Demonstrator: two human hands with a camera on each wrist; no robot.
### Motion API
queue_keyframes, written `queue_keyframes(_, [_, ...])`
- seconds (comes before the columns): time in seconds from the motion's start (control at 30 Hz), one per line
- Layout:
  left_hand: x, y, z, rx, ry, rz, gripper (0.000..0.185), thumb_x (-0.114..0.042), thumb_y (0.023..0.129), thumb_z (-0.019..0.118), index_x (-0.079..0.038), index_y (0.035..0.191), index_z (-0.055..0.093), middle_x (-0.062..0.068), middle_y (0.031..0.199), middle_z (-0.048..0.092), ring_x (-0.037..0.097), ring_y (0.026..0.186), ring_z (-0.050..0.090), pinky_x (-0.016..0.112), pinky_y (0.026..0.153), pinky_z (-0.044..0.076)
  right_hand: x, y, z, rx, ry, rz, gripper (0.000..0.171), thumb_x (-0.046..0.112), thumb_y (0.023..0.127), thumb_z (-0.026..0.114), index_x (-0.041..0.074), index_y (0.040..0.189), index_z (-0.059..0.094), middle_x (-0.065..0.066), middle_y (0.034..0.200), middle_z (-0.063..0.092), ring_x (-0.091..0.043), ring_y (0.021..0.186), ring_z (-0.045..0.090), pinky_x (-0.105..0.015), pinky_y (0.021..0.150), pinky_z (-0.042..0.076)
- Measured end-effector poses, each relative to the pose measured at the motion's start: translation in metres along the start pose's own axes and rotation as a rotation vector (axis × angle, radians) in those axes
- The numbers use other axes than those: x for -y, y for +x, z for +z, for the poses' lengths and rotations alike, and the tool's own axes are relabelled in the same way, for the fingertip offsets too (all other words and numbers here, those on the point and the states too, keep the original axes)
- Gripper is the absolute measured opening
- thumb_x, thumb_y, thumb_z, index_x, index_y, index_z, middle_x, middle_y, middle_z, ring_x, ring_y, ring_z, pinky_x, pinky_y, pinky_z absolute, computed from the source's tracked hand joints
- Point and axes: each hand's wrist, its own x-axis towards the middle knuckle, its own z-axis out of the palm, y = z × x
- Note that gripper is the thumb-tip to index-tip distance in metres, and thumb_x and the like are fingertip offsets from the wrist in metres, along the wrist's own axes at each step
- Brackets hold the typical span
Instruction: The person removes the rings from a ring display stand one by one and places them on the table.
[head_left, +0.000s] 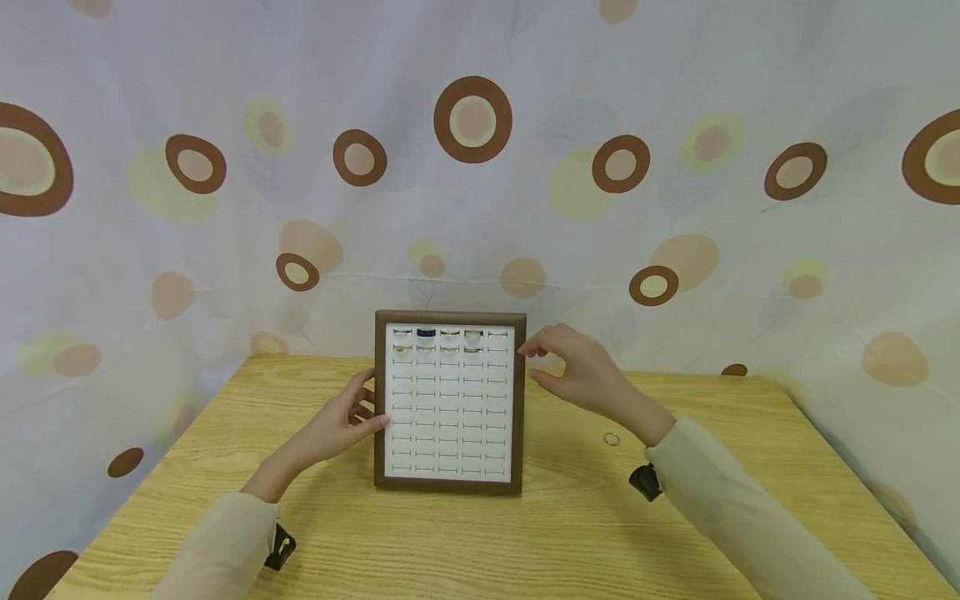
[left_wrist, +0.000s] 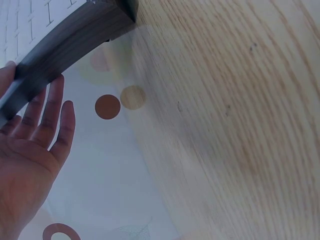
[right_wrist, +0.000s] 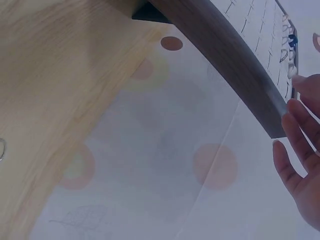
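Head view shows your ring display tray propped upright at the far middle of the wooden table, its long axis running top to bottom. Your left hand rests with relaxed, straight fingers against the tray's left frame, about halfway up. Your right hand hovers just beside the upper right corner, fingers loosely spread, holding nothing. A small loose ring lies on the table to the tray's right, below your right wrist, nearer that hand.
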Motion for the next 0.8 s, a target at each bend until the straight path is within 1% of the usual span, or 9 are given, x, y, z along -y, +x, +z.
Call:
queue_keyframes(0.23, [0.0, 0.0, -0.001, 0.0, 0.007, -0.002, 0.075, -0.029, 0.087, 0.062, -0.005, 0.143, 0.018, 0.015, 0.107, 0.058, 0.019, 0.089, 0.061, 0.027, 0.073, 0.05, 0.007, 0.018, 0.008, -0.044, -0.004, -0.049, 0.021, 0.007, 0.075, 0.073, 0.007, 0.094, 0.065, -0.002, 0.09, 0.064, -0.014, 0.083, 0.056, -0.029, 0.074, 0.048])
queue_keyframes(0.5, [0.002, 0.001, 0.0, -0.003, -0.004, 0.003, 0.073, -0.028, 0.087, 0.063, -0.004, 0.142, 0.02, 0.016, 0.106, 0.058, 0.019, 0.089, 0.062, 0.026, 0.072, 0.051, 0.015, 0.035, 0.013, -0.058, -0.003, -0.036, 0.02, 0.007, 0.078, 0.07, 0.007, 0.097, 0.064, -0.002, 0.093, 0.064, -0.017, 0.081, 0.056, -0.028, 0.069, 0.048])
queue_keyframes(0.63, [0.003, 0.001, 0.001, 0.003, 0.002, 0.007, 0.068, -0.026, 0.087, 0.062, -0.002, 0.139, 0.025, 0.017, 0.107, 0.058, 0.02, 0.089, 0.062, 0.025, 0.073, 0.05, 0.017, 0.043, 0.017, -0.073, -0.006, -0.055, 0.02, 0.007, 0.077, 0.07, 0.007, 0.097, 0.065, -0.003, 0.091, 0.065, -0.018, 0.082, 0.057, -0.029, 0.071, 0.047])
queue_keyframes(0.73, [-0.009, -0.003, -0.001, 0.01, 0.017, 0.006, 0.06, -0.019, 0.089, 0.06, 0.003, 0.135, 0.029, 0.02, 0.109, 0.057, 0.024, 0.089, 0.061, 0.028, 0.074, 0.05, 0.018, 0.048, 0.021, -0.085, -0.008, -0.069, 0.021, 0.005, 0.076, 0.07, 0.006, 0.096, 0.065, -0.003, 0.091, 0.065, -0.017, 0.084, 0.058, -0.029, 0.074, 0.048])
queue_keyframes(0.8, [-0.021, -0.006, -0.003, 0.015, 0.023, 0.002, 0.055, -0.015, 0.089, 0.059, 0.005, 0.132, 0.032, 0.022, 0.109, 0.056, 0.026, 0.09, 0.061, 0.031, 0.075, 0.05, 0.018, 0.05, 0.024, -0.089, -0.014, -0.07, 0.02, 0.004, 0.076, 0.07, 0.006, 0.096, 0.065, -0.003, 0.091, 0.066, -0.016, 0.085, 0.058, -0.029, 0.076, 0.049])
